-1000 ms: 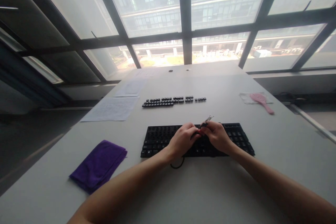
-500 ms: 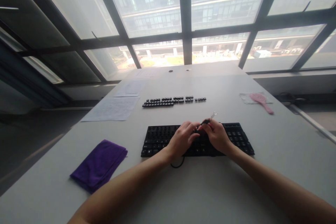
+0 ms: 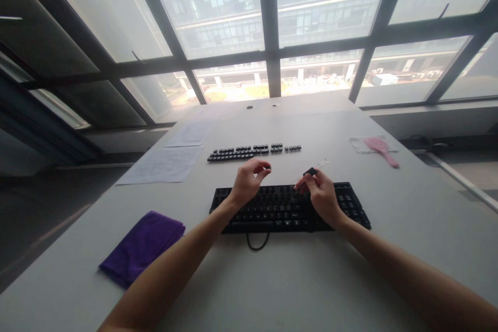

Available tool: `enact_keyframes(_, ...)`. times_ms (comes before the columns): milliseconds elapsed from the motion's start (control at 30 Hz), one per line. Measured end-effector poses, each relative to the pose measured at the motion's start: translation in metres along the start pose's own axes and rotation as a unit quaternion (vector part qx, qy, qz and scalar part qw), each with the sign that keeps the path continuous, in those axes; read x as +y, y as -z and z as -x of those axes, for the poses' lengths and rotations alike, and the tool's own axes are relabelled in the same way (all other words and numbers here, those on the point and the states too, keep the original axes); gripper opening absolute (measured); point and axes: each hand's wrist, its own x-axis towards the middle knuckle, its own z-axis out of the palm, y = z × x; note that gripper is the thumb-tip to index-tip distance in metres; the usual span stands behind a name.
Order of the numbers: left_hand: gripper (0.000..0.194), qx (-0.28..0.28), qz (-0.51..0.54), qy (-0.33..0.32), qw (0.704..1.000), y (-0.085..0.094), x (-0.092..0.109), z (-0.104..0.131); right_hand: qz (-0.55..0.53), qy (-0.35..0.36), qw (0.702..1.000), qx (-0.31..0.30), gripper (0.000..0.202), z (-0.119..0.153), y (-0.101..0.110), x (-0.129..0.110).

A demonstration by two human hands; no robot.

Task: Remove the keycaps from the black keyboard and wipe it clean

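Observation:
A black keyboard lies on the white table, with part of its upper rows stripped of caps. My left hand is raised over its far edge, thumb and fingers pinched on a small black keycap. Above the keyboard's right half, my right hand grips a keycap puller with a black body and thin wire ends. Loose black keycaps stand in rows on the table beyond the keyboard. A loop of black cable shows at the keyboard's near edge.
On the left lies a folded purple cloth, with paper sheets farther back. A pink hairbrush rests partly on a clear bag at the right. Windows stand behind the table.
My left hand has moved away from the puller, up and to the left, with a keycap in its fingers. My right hand has shifted slightly right, still with the puller. The view has turned slightly.

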Motion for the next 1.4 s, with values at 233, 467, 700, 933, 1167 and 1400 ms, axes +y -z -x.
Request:
enact_keyframes(233, 0.005, -0.023, -0.169, -0.035, 0.985, 0.009, -0.068, -0.046, 0.004, 0.004, 1.0, -0.026, 0.03, 0.001, 0.0, 0.005)
enact_keyframes(467, 0.003, -0.076, -0.27, -0.081, 0.956, 0.002, -0.098, -0.071, 0.012, 0.002, 0.999, -0.044, 0.032, 0.001, 0.0, 0.002)
enact_keyframes(700, 0.003, -0.077, -0.276, -0.076, 0.955, 0.002, -0.116, -0.074, 0.005, -0.004, 0.999, -0.051, 0.029, 0.002, 0.0, -0.001)
enact_keyframes(933, 0.004, -0.057, -0.296, -0.063, 0.951, 0.004, -0.117, -0.072, 0.011, -0.007, 0.998, -0.057, 0.03, 0.002, 0.0, -0.003)
enact_keyframes(1167, 0.005, -0.041, -0.313, -0.052, 0.947, 0.006, -0.115, -0.072, 0.015, -0.005, 0.998, -0.057, 0.03, 0.002, 0.0, -0.003)
enact_keyframes(1400, 0.003, -0.026, -0.306, -0.05, 0.95, 0.009, -0.11, -0.072, 0.015, 0.001, 0.998, -0.055, 0.03, 0.001, 0.001, 0.0)
